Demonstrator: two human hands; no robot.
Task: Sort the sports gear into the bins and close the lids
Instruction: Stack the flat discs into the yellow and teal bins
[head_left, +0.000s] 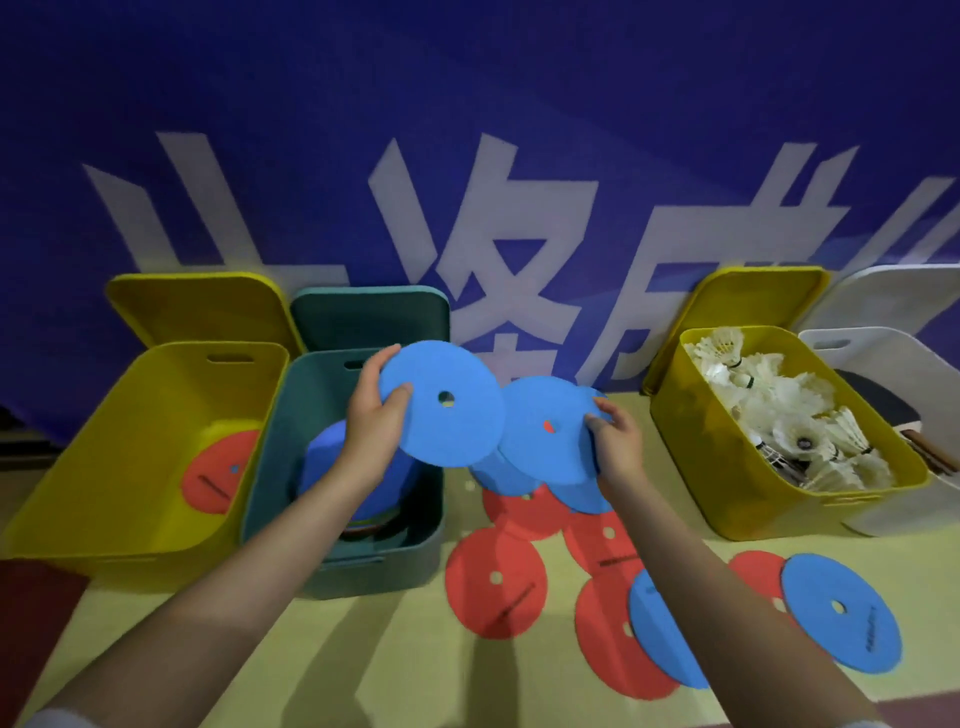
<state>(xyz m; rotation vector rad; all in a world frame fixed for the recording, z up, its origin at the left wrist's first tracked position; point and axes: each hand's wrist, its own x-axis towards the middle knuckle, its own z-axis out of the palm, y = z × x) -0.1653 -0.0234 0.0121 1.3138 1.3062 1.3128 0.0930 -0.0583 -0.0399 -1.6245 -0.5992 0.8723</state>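
Discs fill both my hands mid-sort: my left hand (375, 410) pinches one blue disc (441, 404) by its rim, thumb on its face, directly above the open green bin (343, 519) where other blue discs are stacked. My right hand (613, 441) grips a second blue disc (545, 428) by its edge, just beside the first. Left of my grip, the yellow bin (104, 493) holds a red disc (218, 473); right of it, the shuttlecock bin (727, 478) looks full (rackets seem to sit in the white bin (893, 364)). Below my hands, red discs (496, 582) and loose blue discs (841, 613) lie on the floor; every lid stands open, so much remains.
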